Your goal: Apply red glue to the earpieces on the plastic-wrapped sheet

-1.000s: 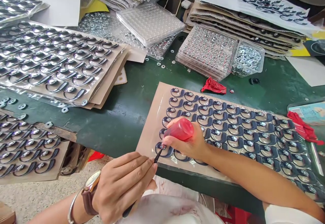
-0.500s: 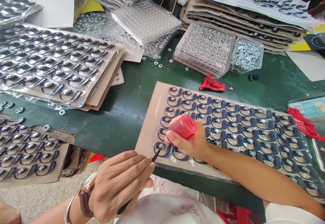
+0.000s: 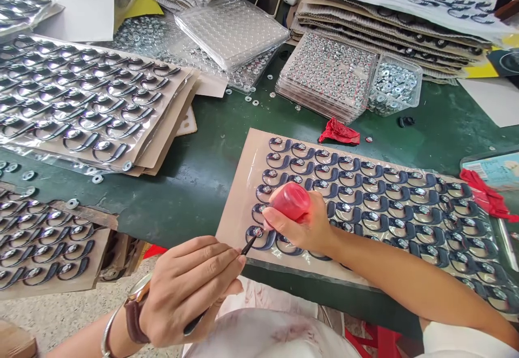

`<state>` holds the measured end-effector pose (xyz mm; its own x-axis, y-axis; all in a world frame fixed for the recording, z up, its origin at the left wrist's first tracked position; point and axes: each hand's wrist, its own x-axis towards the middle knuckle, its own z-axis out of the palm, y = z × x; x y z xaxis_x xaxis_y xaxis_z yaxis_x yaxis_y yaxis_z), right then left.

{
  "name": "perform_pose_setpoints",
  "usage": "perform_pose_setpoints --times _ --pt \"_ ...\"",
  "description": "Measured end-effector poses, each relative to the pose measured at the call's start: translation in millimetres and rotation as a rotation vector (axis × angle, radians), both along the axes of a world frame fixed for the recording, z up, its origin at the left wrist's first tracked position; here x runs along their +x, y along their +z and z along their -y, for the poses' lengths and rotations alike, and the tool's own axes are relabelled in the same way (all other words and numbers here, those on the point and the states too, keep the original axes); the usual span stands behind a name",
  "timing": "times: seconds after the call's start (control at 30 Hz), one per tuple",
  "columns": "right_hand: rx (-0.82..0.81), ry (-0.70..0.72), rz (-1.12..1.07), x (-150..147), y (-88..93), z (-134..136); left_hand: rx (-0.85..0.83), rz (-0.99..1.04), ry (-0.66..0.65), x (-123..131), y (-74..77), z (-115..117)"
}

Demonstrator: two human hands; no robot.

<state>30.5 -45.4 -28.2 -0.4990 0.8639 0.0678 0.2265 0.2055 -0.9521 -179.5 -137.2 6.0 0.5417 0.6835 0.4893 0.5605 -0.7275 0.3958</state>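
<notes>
Pinched in my left hand [image 3: 198,287] is a pair of dark tweezers [image 3: 248,245], its tip at a round silver part in the nearest left black hook-shaped piece [image 3: 265,240]. My right hand [image 3: 306,225] is wrapped round a soft red bottle [image 3: 292,201], tilted so that its narrow end points down-left toward the same piece. The bottle's tip is partly hidden by my fingers. Under both lies a brown cardboard sheet [image 3: 237,206] with rows of these black hook-shaped pieces under or on clear film. My right forearm covers part of the rows.
Stacked clear trays [image 3: 324,74] of small silver parts stand behind, beside a clear box of metal washers [image 3: 395,85]. A red cloth [image 3: 339,131] lies near the sheet. More loaded sheets [image 3: 81,98] are at left; loose washers [image 3: 97,178] dot the green table [image 3: 194,179].
Almost nothing differs. The red bottle and my left hand have shifted very slightly, and the view has drifted a little; both grips are the same.
</notes>
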Motion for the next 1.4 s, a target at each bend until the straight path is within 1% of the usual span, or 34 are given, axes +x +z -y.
perform_pose_setpoints --times 0.17,0.3,0.47,0.6,0.73,0.87,0.97,1.0,1.03,1.1,1.17,1.23,1.3,1.33,1.4 --pt "-0.012 -0.011 -0.037 1 -2.9 1 -0.077 0.087 0.009 -1 1.1 -5" --pt "-0.038 0.006 -0.029 1 -4.6 3 -0.120 0.153 0.051 0 1.1 -8" --pt "0.013 0.036 -0.045 1 -4.9 3 -0.196 0.238 0.097 0 -1.0 -13" --pt "0.152 0.051 -0.070 -2 -4.0 1 -0.281 0.301 0.157 -5 -3.7 -16" --pt "0.386 0.039 -0.132 -4 -1.6 -1 -0.376 0.304 0.215 -7 -1.7 -19" --pt "0.568 0.099 -0.133 -3 -1.9 0 -0.402 0.304 0.233 -7 1.2 -22" --pt "0.638 0.118 -0.124 -4 -2.7 1 -0.409 0.322 0.243 -8 -0.4 -22" --pt "0.622 0.132 -0.112 -5 -1.0 2 -0.415 0.330 0.251 -9 -1.4 -22" --pt "0.571 0.146 -0.091 -5 2.3 2 -0.425 0.336 0.258 -10 -2.3 -22" --pt "0.369 0.158 -0.039 -5 13.9 0 -0.453 0.339 0.273 -11 -3.6 -22" --pt "0.113 0.145 -0.024 0 29.1 -4 -0.467 0.335 0.276 -11 -3.5 -21" --pt "-0.061 0.116 -0.062 10 41.5 -7 -0.408 0.337 0.258 -7 -2.4 -19" --pt "-0.121 0.054 -0.119 24 45.1 -8 -0.287 0.308 0.169 1 -0.6 -16" --pt "-0.117 0.004 -0.136 31 43.0 -7 -0.221 0.272 0.096 6 0.4 -15" --pt "-0.074 -0.100 -0.142 42 32.7 -2 -0.099 0.160 -0.057 16 2.2 -15"
